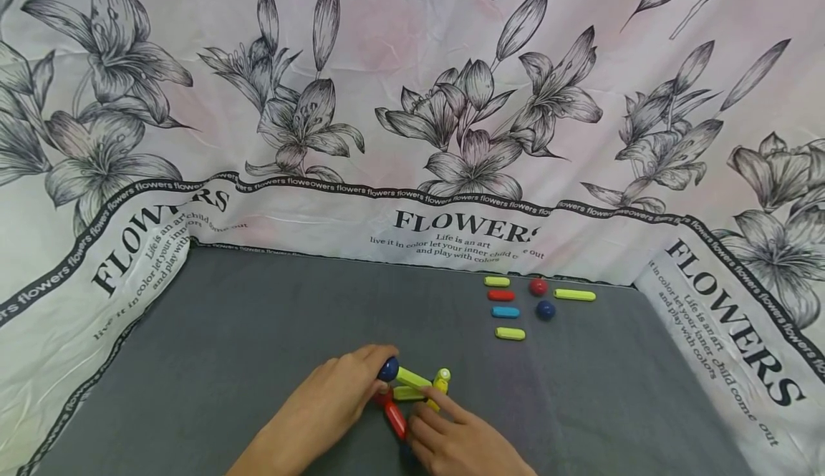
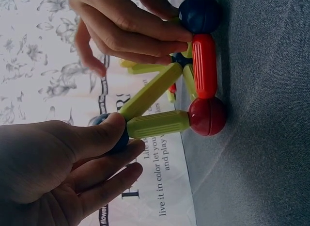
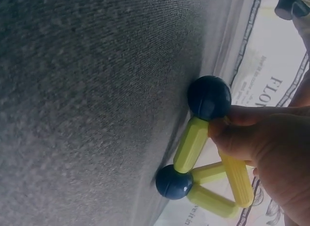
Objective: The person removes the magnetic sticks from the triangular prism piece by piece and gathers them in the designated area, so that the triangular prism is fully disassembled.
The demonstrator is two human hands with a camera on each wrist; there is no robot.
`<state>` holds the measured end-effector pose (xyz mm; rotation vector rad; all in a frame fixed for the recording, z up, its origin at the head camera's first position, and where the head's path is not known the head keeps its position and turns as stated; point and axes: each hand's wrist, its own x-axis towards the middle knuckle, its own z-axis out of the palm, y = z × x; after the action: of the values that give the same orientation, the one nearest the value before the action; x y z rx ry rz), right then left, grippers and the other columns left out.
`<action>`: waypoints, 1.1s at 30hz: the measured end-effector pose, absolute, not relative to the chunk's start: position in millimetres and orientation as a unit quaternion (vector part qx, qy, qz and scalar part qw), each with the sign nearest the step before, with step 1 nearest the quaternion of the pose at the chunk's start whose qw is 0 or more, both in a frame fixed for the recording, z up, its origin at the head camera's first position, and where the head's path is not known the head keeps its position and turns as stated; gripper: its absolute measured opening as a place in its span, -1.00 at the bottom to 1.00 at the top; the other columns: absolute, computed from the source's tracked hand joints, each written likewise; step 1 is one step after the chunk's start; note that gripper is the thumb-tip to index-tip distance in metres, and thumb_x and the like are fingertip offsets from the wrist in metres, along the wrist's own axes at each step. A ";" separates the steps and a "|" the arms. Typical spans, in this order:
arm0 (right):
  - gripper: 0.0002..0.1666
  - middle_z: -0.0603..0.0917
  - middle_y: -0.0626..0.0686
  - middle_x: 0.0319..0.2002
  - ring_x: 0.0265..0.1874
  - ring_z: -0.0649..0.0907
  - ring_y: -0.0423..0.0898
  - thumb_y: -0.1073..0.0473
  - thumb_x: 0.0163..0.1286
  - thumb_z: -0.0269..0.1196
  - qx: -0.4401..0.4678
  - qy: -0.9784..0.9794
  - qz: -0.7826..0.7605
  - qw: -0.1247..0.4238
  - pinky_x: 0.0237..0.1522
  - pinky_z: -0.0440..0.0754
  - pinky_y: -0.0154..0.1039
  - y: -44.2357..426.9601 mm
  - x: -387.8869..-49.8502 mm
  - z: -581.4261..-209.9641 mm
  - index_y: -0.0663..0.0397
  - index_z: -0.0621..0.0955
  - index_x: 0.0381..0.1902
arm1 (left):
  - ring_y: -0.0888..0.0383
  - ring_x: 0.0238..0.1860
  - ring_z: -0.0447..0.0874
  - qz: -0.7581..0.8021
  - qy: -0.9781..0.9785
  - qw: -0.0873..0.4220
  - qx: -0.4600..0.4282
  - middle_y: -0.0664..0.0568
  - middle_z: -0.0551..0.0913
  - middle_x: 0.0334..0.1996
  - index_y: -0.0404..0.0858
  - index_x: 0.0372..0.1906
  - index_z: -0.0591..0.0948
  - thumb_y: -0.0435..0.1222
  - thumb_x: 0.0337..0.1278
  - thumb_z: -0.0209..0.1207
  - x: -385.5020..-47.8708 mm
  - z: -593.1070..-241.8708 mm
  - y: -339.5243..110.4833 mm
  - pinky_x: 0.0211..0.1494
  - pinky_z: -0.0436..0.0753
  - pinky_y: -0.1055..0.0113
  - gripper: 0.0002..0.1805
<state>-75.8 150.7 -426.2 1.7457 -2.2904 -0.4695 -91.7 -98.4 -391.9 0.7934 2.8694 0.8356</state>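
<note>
The left hand (image 1: pixel 341 390) pinches a blue ball (image 1: pixel 388 368) between thumb and fingers; two yellow-green rods (image 2: pixel 160 124) slope from it, one to a red ball (image 2: pixel 207 116) on the grey table (image 1: pixel 258 333). The right hand's (image 1: pixel 460 436) curled fingers pinch a yellow rod (image 3: pixel 236 180). Spare rods (image 1: pixel 505 312) lie farther back.

Build (image 1: pixel 407 393) on surface (image 1: pixel 258 311) between left hand (image 1: pixel 341 384), right hand (image 1: pixel 459 439).
Loose rods (image 1: pixel 505 312), balls (image 1: pixel 545 310): behind-right; backdrop (image 1: pixel 309 215) at rear.
</note>
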 end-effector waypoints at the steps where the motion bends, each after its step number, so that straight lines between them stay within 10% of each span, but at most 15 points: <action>1: -0.57 0.68 -0.22 0.01 0.10 0.61 -0.22 -0.32 0.67 0.02 0.595 -0.779 -0.166 0.109 0.58 0.18 -0.01 150.1 -75.7 -426.1 -0.28 0.69 0.04 | 0.09 -0.05 0.78 0.271 0.927 0.023 0.257 -0.04 0.70 0.18 -0.22 0.32 0.58 -0.33 0.41 0.34 -91.5 -392.2 -98.4 -0.10 0.75 0.16 -0.56; 23: -0.64 0.66 -0.15 0.03 0.08 0.61 -0.18 -0.16 0.66 0.11 0.572 -0.792 -0.079 0.200 0.46 0.41 -0.19 159.6 -75.2 -402.1 -0.15 0.66 0.16 | 0.17 -0.05 0.76 0.288 0.919 0.041 0.266 -0.02 0.69 0.20 -0.20 0.31 0.57 -0.31 0.44 0.31 -91.9 -393.7 -98.1 -0.10 0.74 0.25 -0.58; 30: -0.34 0.66 -0.05 0.10 0.05 0.62 -0.12 0.10 0.84 -0.42 0.536 -0.815 -0.005 0.221 0.13 0.60 -0.20 193.1 -86.3 -390.0 0.01 0.66 0.22 | 0.21 -0.06 0.75 0.287 0.920 0.054 0.260 -0.02 0.69 0.20 -0.19 0.32 0.57 -0.29 0.42 0.34 -94.3 -393.2 -97.3 -0.06 0.75 0.19 -0.55; 33: -0.42 0.62 -0.08 0.18 0.09 0.59 -0.15 -0.05 0.83 -0.29 0.509 -0.837 0.035 0.197 0.11 0.58 -0.24 210.8 -88.5 -385.7 -0.03 0.58 0.36 | 0.22 -0.07 0.75 0.279 0.924 0.055 0.256 -0.01 0.69 0.19 -0.18 0.32 0.57 -0.28 0.41 0.34 -94.6 -393.1 -96.0 -0.05 0.75 0.17 -0.55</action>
<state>-88.5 210.8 -385.7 1.4266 -2.3440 0.0987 -94.6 -96.0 -393.1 0.7772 2.8049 0.8482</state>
